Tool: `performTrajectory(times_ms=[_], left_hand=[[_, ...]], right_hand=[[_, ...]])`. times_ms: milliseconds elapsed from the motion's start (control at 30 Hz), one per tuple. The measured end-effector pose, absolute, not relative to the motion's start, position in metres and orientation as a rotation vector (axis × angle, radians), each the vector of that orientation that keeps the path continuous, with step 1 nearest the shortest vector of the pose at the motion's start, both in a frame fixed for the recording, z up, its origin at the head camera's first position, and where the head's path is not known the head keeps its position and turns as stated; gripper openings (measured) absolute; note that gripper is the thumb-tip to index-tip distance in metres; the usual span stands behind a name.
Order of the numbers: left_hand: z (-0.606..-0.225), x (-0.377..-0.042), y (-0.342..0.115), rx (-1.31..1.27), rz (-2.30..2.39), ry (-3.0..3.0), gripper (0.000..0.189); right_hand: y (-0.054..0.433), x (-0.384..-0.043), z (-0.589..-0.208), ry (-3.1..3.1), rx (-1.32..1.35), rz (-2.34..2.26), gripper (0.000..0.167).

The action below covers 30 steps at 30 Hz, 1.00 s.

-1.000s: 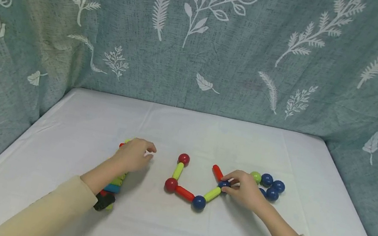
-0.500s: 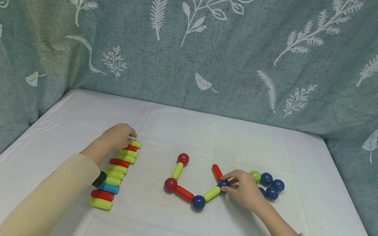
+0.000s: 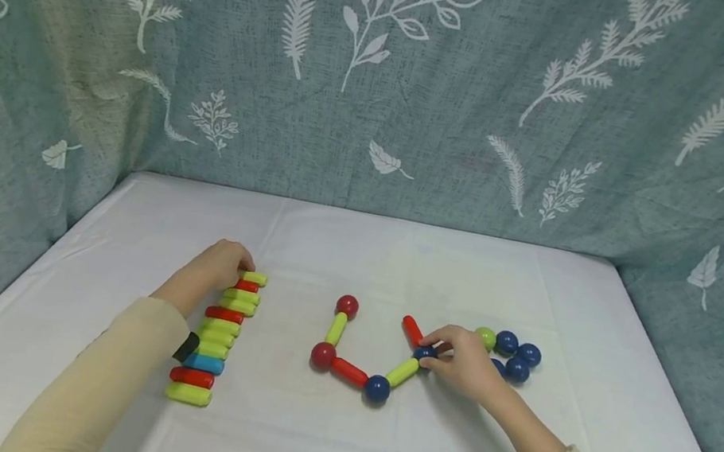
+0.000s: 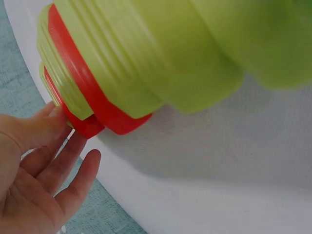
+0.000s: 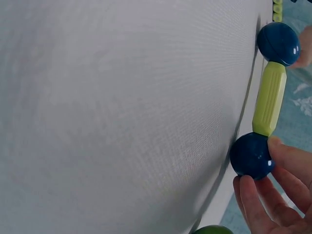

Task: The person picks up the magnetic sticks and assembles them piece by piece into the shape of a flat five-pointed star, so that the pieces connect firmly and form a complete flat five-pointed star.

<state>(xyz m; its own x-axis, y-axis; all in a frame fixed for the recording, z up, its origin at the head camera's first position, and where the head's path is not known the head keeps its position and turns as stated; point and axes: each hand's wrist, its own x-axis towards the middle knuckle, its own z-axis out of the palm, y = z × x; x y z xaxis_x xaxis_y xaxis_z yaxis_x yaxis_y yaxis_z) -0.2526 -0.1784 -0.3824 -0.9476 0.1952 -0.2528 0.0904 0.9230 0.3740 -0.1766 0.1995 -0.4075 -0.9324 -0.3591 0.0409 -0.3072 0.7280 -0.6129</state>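
Observation:
My left hand (image 3: 220,263) is at the far end of a row of stick pieces, its thumb and fingers pinching the end of the farthest yellow-green magnetic stick (image 3: 255,278). A red stick (image 4: 90,127) lies right beside that one in the left wrist view. With thumb and fingertips, my right hand (image 3: 465,361) grips a dark blue ball (image 5: 252,156). This ball joins a yellow-green stick (image 5: 269,100) and a red stick (image 3: 412,329). The chain runs on through another blue ball (image 3: 377,389), a red stick (image 3: 349,372), a red ball (image 3: 323,356) and a green stick to a farther red ball (image 3: 347,305).
Behind my right hand sit several loose blue balls (image 3: 517,369) and a green ball (image 3: 484,337). The stick row continues toward me with a blue stick (image 3: 204,364) near its front. A white cloth (image 3: 294,448) covers the table; a patterned curtain (image 3: 384,101) hangs behind.
My left hand has moved from right of the row's far end back to the farthest stick, uncovering the row. The right hand has stayed on the blue ball.

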Motion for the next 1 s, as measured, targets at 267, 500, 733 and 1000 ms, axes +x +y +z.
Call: performTrajectory(times_ms=[267,500,733,1000], left_hand=[[-0.382,-0.255,-0.181,0.321,0.604,2.829,0.02],[-0.378,-0.264,-0.155,0.34,0.837,2.776,0.023],[-0.379,-0.27,-0.108,0.311,1.077,2.714,0.023],[-0.39,-0.268,-0.065,0.198,1.268,2.594,0.025]], right_hand=[[0.198,-0.176,-0.409,2.824,-0.497,-1.004,0.022],[0.198,-0.176,-0.406,2.789,-0.392,-1.058,0.024],[0.198,-0.177,-0.406,2.777,-0.275,-1.084,0.026],[0.2,-0.18,-0.406,2.723,-0.142,-1.086,0.028]])
